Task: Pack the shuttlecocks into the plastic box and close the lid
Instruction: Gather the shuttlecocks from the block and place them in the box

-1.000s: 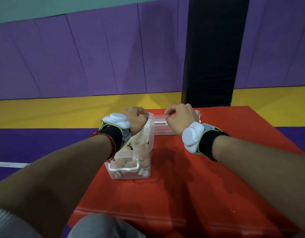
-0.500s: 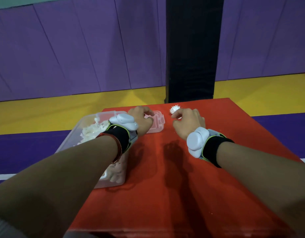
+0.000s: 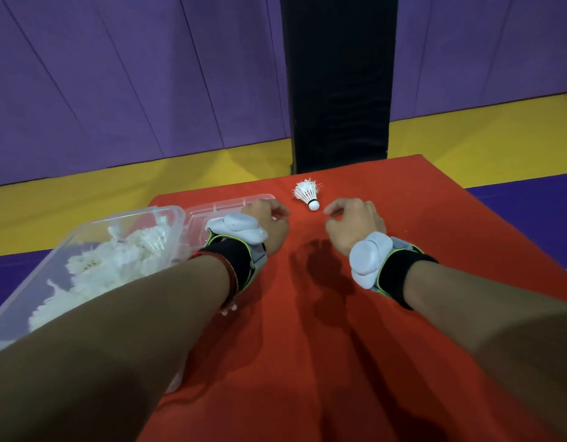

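Head view: shuttlecock [image 3: 307,194] (lying untouched) near right hand [image 3: 355,224].

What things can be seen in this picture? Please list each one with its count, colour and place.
clear plastic box: one, transparent, open, left edge of mat
shuttlecocks in box: a heap, too many to count, white
clear plastic lid: one, transparent, on mat behind left hand
loose feather shuttlecock: one, white, on mat near far edge, untouched
red mat: one, under everything
black pillar: one, behind mat
padded wall: purple, background
floor strip: yellow, below wall
wrist devices: two, white on black straps
bracelet: one, red, left wrist
left hand: curled, beside lid; contact unclear
right hand: loosely curled, empty
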Demonstrator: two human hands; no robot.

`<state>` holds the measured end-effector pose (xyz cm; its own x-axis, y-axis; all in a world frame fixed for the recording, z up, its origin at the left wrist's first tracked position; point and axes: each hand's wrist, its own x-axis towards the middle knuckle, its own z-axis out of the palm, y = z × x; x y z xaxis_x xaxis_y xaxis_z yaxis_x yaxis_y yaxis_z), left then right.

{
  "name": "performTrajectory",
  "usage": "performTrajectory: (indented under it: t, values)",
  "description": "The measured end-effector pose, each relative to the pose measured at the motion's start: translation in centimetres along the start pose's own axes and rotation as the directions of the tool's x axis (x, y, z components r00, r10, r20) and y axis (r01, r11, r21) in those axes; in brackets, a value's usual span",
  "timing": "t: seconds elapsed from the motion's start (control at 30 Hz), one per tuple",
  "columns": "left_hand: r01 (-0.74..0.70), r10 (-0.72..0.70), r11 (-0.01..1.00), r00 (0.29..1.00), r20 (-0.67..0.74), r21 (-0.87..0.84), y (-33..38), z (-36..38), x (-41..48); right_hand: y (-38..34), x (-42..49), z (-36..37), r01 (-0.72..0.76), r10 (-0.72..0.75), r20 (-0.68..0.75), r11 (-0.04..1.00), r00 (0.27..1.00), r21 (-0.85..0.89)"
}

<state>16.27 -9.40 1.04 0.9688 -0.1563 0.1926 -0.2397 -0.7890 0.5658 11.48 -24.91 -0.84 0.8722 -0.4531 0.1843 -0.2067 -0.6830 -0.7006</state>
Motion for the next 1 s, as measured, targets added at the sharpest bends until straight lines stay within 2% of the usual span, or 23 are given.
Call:
performTrajectory:
  t: [0.2, 0.43, 0.6, 0.7, 0.77, 0.87, 1.0]
  values:
    - [0.069, -0.069, 0.985, 0.998, 0.004, -0.157, 0.6, 4.8, 5.6, 3.1, 6.4, 3.3, -0.115, 0.124, -0.033, 0.972, 0.992, 0.204]
    - [0.220, -0.224, 0.922, 0.974, 0.022, -0.318, 1.4, 10.3, 11.2, 5.6, 12.6, 6.2, -0.115, 0.152, -0.064, 0.913, 0.986, 0.392]
    - [0.246, -0.266, 0.939, 0.962, -0.054, -0.240, 1.0, 14.2, 13.9, 7.3, 15.4, 8.9, -0.134, 0.146, 0.018, 0.845, 0.989, 0.518]
    - [0.287, -0.291, 0.938, 0.957, 0.007, -0.195, 0.8, 15.7, 14.4, 7.8, 16.2, 10.3, -0.092, 0.104, 0.003, 0.868, 0.995, 0.487]
    - [0.301, -0.314, 0.935, 0.948, -0.044, -0.187, 0.2, 16.5, 14.7, 7.8, 16.5, 10.8, -0.070, 0.081, -0.012, 0.918, 0.997, 0.391]
    - [0.241, -0.267, 0.927, 0.962, -0.057, -0.287, -0.3, 17.6, 15.1, 7.7, 16.8, 11.4, -0.054, 0.064, -0.028, 0.958, 0.998, 0.281]
    - [0.220, -0.266, 0.890, 0.962, -0.064, -0.399, -0.8, 17.4, 15.0, 7.9, 16.9, 11.3, -0.043, 0.047, -0.005, 0.956, 0.999, 0.291]
